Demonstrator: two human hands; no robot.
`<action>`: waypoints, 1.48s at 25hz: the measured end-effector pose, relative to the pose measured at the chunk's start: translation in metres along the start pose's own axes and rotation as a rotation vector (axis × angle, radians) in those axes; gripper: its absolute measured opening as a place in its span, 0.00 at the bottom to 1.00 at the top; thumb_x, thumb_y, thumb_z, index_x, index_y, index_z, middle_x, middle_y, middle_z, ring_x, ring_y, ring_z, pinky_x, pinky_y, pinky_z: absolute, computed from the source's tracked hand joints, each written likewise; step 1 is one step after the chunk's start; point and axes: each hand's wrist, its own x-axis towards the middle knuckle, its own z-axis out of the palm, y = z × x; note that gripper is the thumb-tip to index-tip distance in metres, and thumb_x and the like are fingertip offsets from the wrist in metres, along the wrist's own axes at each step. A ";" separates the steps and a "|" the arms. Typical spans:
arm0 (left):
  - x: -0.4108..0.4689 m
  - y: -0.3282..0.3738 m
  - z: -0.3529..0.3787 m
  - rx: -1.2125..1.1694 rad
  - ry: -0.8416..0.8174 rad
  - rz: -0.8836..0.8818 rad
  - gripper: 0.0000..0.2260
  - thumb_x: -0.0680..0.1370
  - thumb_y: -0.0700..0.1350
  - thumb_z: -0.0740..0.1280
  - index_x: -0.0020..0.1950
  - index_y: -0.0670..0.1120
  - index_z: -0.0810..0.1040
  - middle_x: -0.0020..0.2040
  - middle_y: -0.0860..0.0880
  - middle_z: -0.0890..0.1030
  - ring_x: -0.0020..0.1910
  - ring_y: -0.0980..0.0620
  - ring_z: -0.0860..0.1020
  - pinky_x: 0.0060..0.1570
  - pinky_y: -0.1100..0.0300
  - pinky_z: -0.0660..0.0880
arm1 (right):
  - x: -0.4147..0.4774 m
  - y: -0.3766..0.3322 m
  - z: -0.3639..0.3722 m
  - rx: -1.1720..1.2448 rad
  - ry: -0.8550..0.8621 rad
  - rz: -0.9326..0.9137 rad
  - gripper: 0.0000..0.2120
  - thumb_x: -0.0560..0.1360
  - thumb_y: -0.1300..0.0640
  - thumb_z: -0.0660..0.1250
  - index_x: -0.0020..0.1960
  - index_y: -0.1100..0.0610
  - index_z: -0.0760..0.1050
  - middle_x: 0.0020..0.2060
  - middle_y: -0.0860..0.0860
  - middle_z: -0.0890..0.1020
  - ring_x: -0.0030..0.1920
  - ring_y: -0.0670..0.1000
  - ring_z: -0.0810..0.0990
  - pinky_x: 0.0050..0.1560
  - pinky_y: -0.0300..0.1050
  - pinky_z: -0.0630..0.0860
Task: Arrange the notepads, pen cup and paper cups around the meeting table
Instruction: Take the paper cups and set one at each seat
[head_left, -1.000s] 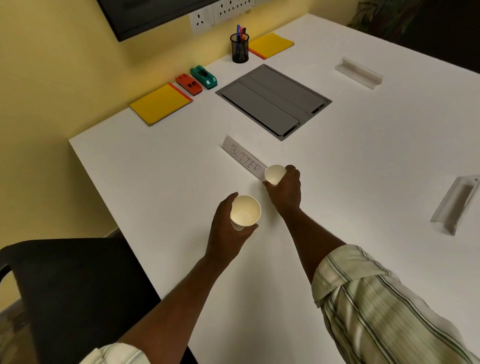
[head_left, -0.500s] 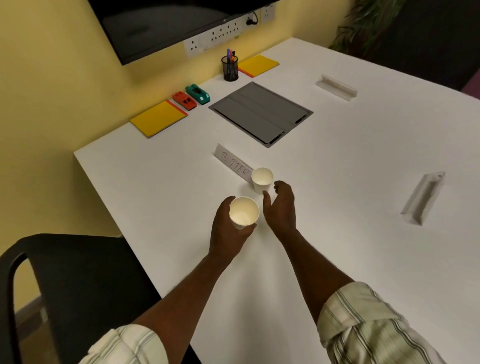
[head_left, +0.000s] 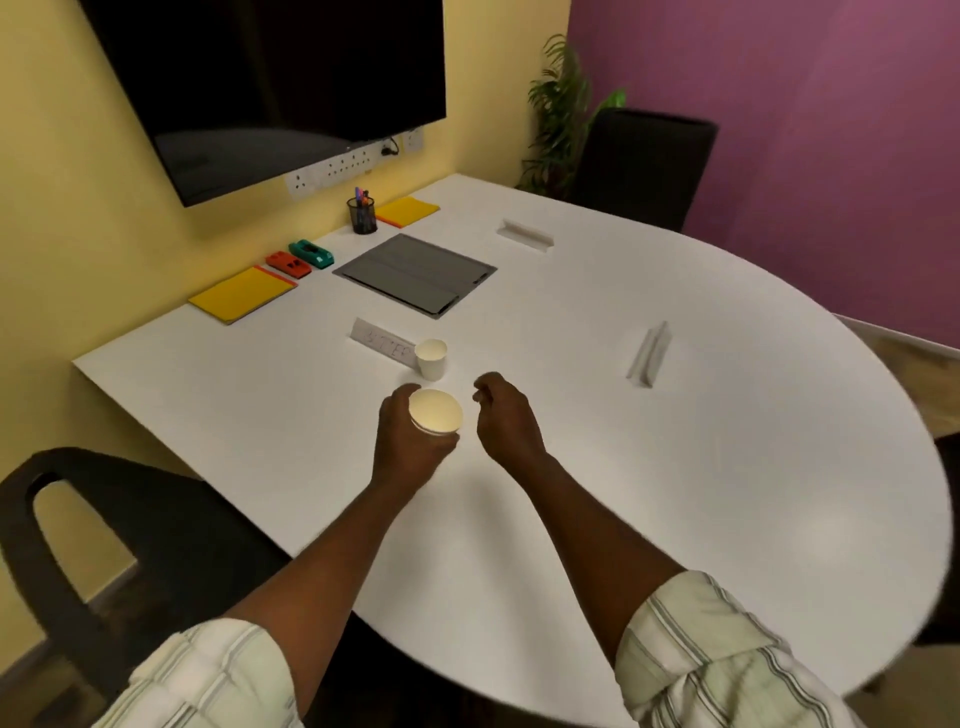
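Note:
My left hand (head_left: 410, 447) holds a white paper cup (head_left: 435, 411) above the white meeting table (head_left: 675, 493), its mouth facing me. A second paper cup (head_left: 431, 358) stands upright on the table beside a white name card (head_left: 383, 343). My right hand (head_left: 506, 418) hovers just right of the held cup, fingers loosely curled, holding nothing. A yellow notepad (head_left: 241, 293) lies at the table's far left by the wall, another yellow notepad (head_left: 407, 210) further back. A black mesh pen cup (head_left: 362, 215) with several pens stands next to that one.
A grey cable hatch (head_left: 414, 274) is set into the table. Red (head_left: 287, 263) and teal (head_left: 311, 253) desk items sit by the wall. Two more name-card holders (head_left: 524, 235) (head_left: 649, 352) stand on the right side. Black chairs (head_left: 130, 530) (head_left: 644, 166) flank the table; a screen (head_left: 270, 83) hangs on the wall.
My right hand let go of the second cup beside the name card and drew back toward me. My head lifted, showing more of the room. The left hand still holds its cup.

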 end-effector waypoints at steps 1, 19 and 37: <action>-0.014 0.006 -0.005 -0.034 0.011 -0.010 0.34 0.59 0.40 0.80 0.62 0.42 0.71 0.57 0.42 0.76 0.55 0.44 0.76 0.53 0.54 0.75 | -0.021 -0.007 -0.009 0.010 -0.022 -0.037 0.14 0.77 0.64 0.54 0.58 0.56 0.73 0.52 0.52 0.81 0.53 0.53 0.78 0.54 0.49 0.76; -0.232 0.189 0.163 -0.396 0.053 -0.027 0.28 0.61 0.41 0.79 0.56 0.50 0.72 0.49 0.57 0.78 0.46 0.61 0.78 0.42 0.68 0.75 | -0.188 0.091 -0.295 -0.002 -0.115 -0.197 0.09 0.75 0.47 0.67 0.50 0.52 0.78 0.55 0.46 0.81 0.54 0.48 0.78 0.56 0.51 0.77; -0.271 0.388 0.450 -0.464 0.012 0.074 0.24 0.60 0.48 0.74 0.53 0.60 0.73 0.48 0.65 0.79 0.46 0.68 0.78 0.38 0.73 0.74 | -0.150 0.259 -0.601 -0.149 -0.163 -0.185 0.12 0.76 0.46 0.67 0.51 0.54 0.79 0.48 0.48 0.82 0.50 0.49 0.77 0.49 0.44 0.74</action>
